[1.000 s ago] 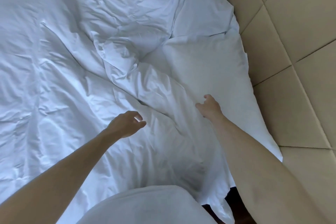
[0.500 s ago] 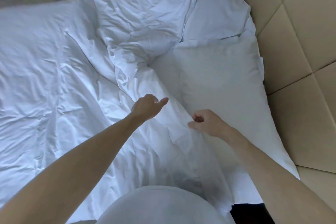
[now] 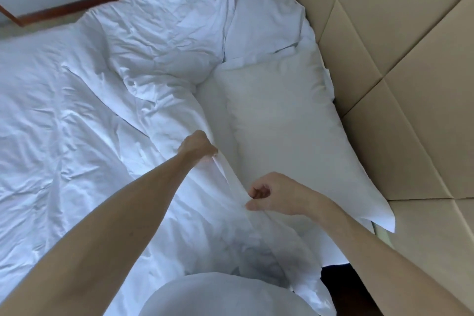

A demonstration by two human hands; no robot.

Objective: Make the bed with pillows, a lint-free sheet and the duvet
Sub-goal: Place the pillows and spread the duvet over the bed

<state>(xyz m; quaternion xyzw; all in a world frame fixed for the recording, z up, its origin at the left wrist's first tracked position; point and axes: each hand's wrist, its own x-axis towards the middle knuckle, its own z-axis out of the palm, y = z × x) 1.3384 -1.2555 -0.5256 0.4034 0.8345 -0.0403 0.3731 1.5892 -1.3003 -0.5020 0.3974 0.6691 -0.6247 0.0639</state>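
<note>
Both hands have hold of the top hem of the white duvet (image 3: pixel 77 136), which lies crumpled over most of the bed, its upper edge bunched just short of the head end. The left hand (image 3: pixel 198 146) is fisted round the hem farther in from the bed's near side; the right hand (image 3: pixel 275 195) pinches the same hem between thumb and curled fingers, nearer that side edge. Just beside the hem, the near pillow (image 3: pixel 282 123) lies flat along the head end, touching the padded beige headboard (image 3: pixel 397 59). The far pillow (image 3: pixel 264 20) sits beyond it, partly under the duvet's folds.
</note>
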